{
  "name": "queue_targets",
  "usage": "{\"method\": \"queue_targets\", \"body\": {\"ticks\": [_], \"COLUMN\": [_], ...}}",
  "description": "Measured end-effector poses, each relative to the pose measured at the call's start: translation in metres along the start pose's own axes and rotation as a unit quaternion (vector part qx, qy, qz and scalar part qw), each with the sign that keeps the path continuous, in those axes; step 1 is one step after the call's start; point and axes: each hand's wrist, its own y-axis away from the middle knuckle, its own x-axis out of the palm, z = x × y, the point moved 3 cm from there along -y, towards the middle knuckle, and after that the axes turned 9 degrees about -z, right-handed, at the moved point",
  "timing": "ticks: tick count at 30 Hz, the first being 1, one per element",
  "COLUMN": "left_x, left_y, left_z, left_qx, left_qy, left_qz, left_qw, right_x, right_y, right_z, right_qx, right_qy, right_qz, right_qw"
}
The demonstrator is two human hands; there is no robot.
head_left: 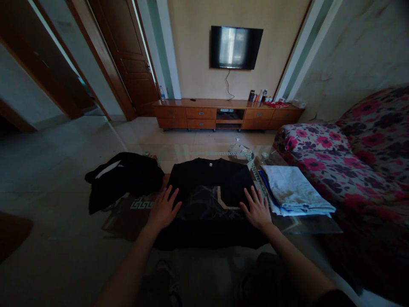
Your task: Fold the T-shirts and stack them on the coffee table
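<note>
A black T-shirt (pixel 204 232) lies spread flat on the glass table, its neckline at the far side and its lower part toward me. Across its chest runs a dark grey patterned panel with a tan-edged pocket shape. My left hand (pixel 164 208) rests on the shirt's left side, fingers spread. On the opposite side my right hand (pixel 257 209) lies flat with fingers apart, near the tan edging. Left of the shirt is a crumpled black garment (pixel 128 177) with a white strip. To the right sits a stack of folded light clothes (pixel 295 187), with blue showing at its edge.
The glass table (pixel 315 226) has a Greek-key border. A flowered sofa (pixel 322 140) stands at the right. Beyond the table are a low wooden TV cabinet (pixel 201 113) with bottles on top and a wall-mounted television (pixel 236 47). A wooden door (pixel 128 55) is at the back left.
</note>
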Motion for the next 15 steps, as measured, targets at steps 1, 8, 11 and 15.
{"method": "queue_targets", "body": {"ticks": [1,8,11,15], "left_x": [0.008,0.046,0.049,0.054], "left_y": [-0.002,-0.013,-0.023,-0.038], "left_z": [-0.003,-0.008,-0.008,-0.01], "left_qx": [0.003,0.014,0.011,0.003], "left_qy": [-0.003,-0.024,-0.027,-0.027], "left_qz": [-0.003,0.01,0.009,0.009], "left_qw": [1.0,1.0,1.0,1.0], "right_x": [0.003,0.022,0.024,0.03], "right_y": [-0.004,-0.024,-0.037,-0.058], "right_z": [0.002,-0.009,-0.014,-0.019], "right_qx": [-0.01,-0.011,-0.011,-0.015], "right_qy": [0.002,0.003,-0.001,-0.001], "right_qz": [0.009,0.047,0.057,0.071], "right_qw": [1.0,0.999,0.998,0.997]}}
